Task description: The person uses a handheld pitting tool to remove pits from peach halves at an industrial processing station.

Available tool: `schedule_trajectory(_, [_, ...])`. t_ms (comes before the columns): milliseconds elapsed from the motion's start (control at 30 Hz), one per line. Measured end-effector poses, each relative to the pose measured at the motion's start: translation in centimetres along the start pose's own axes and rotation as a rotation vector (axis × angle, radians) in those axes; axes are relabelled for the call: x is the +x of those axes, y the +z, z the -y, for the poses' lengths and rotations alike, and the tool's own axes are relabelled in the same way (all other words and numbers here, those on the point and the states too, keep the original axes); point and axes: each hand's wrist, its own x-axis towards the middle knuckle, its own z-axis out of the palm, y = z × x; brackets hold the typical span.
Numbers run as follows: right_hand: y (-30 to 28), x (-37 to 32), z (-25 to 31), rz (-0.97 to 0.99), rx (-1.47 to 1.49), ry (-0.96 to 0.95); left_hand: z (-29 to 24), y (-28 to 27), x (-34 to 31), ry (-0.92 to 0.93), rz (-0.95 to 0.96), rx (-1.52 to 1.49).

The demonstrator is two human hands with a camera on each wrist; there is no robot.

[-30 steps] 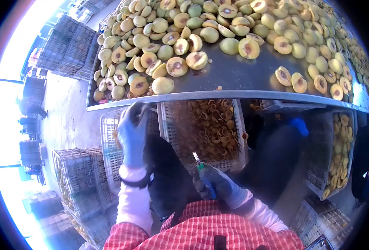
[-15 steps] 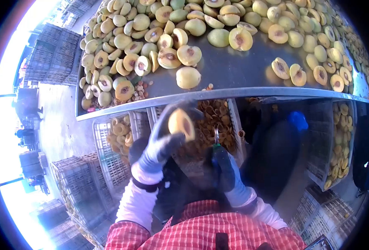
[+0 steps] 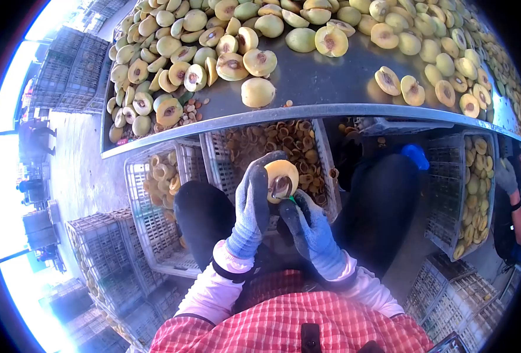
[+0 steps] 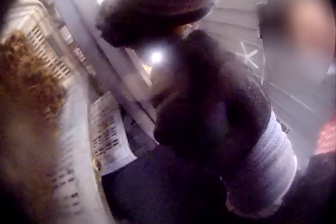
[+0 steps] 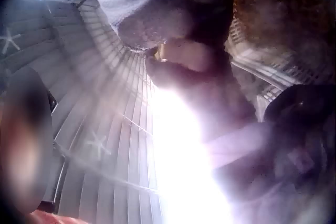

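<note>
In the head view a halved yellow fruit [image 3: 283, 174], cut face up with a brown hollow, is held by the gloved left hand [image 3: 251, 200], fingers along its left side. The gloved right hand [image 3: 312, 228] grips a small tool with a green part [image 3: 292, 199], whose tip meets the lower edge of the hollow. Both hands are over the person's lap, near a crate of brown ring-shaped pieces [image 3: 307, 154]. The wrist views are dark and glary: the left one shows both gloves [image 4: 210, 103] close together, the right one a bit of pale fruit [image 5: 189, 54] between gloves.
A metal table [image 3: 313, 82] heaped with halved fruit [image 3: 258, 92] lies ahead, its raised rim [image 3: 237, 119] above the crates. A crate [image 3: 137, 194] holding pale rings stands left, one with fruit [image 3: 475, 194] right. Stacked crates [image 3: 104, 265] are at left; another person's arm [image 3: 518, 206] shows far right.
The left hand came back from the table edge with a fruit half and moved down and right to the lap. The right hand's tool has come up against the fruit.
</note>
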Motion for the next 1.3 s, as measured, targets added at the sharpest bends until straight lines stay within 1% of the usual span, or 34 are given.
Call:
schedule_trajectory(33, [0.0,-0.2,-0.2,-0.017,-0.029,-0.034,0.2,0.3,-0.2,-0.009,-0.022,-0.019])
schedule_trajectory(100, [0.5,-0.7,0.7,-0.130,-0.080,-0.144,0.5,1.0,-0.6,-0.028,-0.068,-0.057])
schedule_trajectory(133, [0.6,-0.8,1.0,-0.186,-0.105,-0.199,0.3,1.6,-0.8,0.028,-0.105,0.021])
schedule_trajectory(233, [0.4,-0.8,0.7,-0.160,-0.092,-0.115,0.0,2.7,-0.8,0.056,-0.165,0.060])
schedule_trajectory(333, [0.1,-1.1,-1.0,-0.113,-0.162,-0.075,0.1,2.9,-0.7,0.057,-0.159,0.077])
schedule_trajectory(433, [0.0,-1.3,0.8,-0.106,-0.043,-0.101,0.3,2.4,-0.7,0.069,-0.135,0.163])
schedule_trajectory(467, [0.0,-1.6,0.2,-0.071,0.040,-0.013,0.4,2.1,-0.8,0.072,-0.124,0.199])
schedule_trajectory(533, [0.0,-2.2,-1.4,-0.006,0.200,0.158,0.7,2.0,-0.9,0.115,-0.096,0.169])
schedule_trajectory(600, [0.3,-2.6,-1.4,-0.096,-0.024,-0.095,0.8,2.3,-1.1,0.127,-0.105,0.125])
schedule_trajectory(667, [0.4,-2.6,-0.9,-0.126,-0.097,-0.161,0.3,3.0,-1.3,0.121,-0.151,0.072])
schedule_trajectory(733, [0.2,-2.4,0.0,-0.106,-0.013,-0.033,0.1,3.1,-1.2,0.129,-0.134,0.043])
schedule_trajectory(767, [0.1,-2.4,0.0,-0.082,0.038,0.031,0.1,3.0,-1.2,0.132,-0.123,0.030])
schedule_trajectory(833, [-0.3,-2.5,-0.1,-0.028,0.138,0.167,0.0,2.3,-0.9,0.168,-0.058,0.184])
schedule_trajectory(867, [-0.3,-2.5,-0.1,0.005,0.271,0.277,0.0,1.9,-0.5,0.188,-0.027,0.260])
schedule_trajectory(967, [-0.5,-2.4,0.2,0.161,0.725,0.606,0.1,0.6,0.6,0.376,0.086,0.403])
schedule_trajectory(1000, [-0.9,-2.4,0.5,0.249,0.914,0.714,-0.6,0.2,0.7,0.368,0.165,0.493])
schedule_trajectory(1100, [-0.4,-2.9,-0.6,0.497,1.524,0.828,-1.3,-0.8,1.6,0.493,0.352,0.681])
schedule_trajectory(1133, [-0.7,-2.9,-0.5,0.571,1.650,0.835,-0.5,-0.8,1.9,0.523,0.346,0.630])
schedule_trajectory(1167, [-0.8,-2.8,0.0,0.645,1.778,0.838,0.0,-0.7,1.7,0.403,0.369,0.539])
schedule_trajectory(1233, [-0.8,-2.7,-0.3,0.668,1.865,0.829,1.0,-0.5,1.2,0.169,0.411,0.353])
schedule_trajectory(1267, [-0.7,-2.6,-0.5,0.671,1.886,0.811,2.8,-1.2,1.1,0.602,0.467,0.625])
schedule_trajectory(1300, [-0.6,-2.6,-0.7,0.675,1.909,0.794,3.2,-1.2,0.4,0.391,0.389,0.500])
